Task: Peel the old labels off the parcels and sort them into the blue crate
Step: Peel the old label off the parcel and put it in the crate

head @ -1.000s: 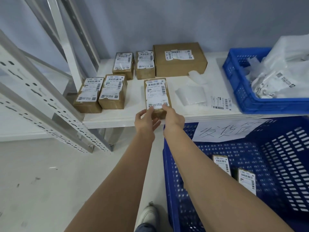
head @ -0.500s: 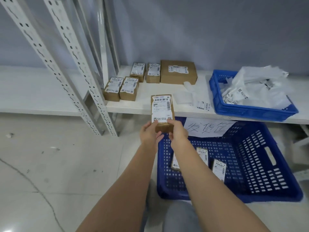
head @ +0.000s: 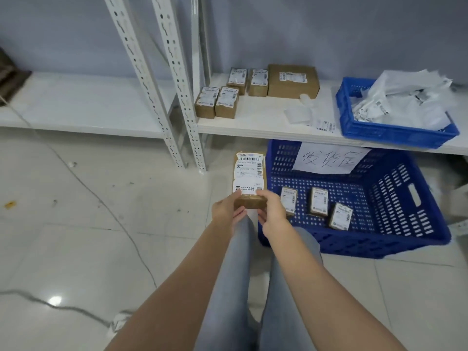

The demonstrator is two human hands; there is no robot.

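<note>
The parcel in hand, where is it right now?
Centre of the head view: the parcel is held by left hand and right hand, above the floor, just left of the blue crate.

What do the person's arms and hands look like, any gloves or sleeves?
Both arms are bare up to the frame edge: no sleeves show. The left hand and right hand wear no gloves; no rings, watch or markings are visible. Below them show light grey-blue trousers.

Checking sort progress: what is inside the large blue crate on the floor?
Three small labelled brown parcels lie inside the large blue plastic crate; its near left corner is hidden behind the right hand.
</note>
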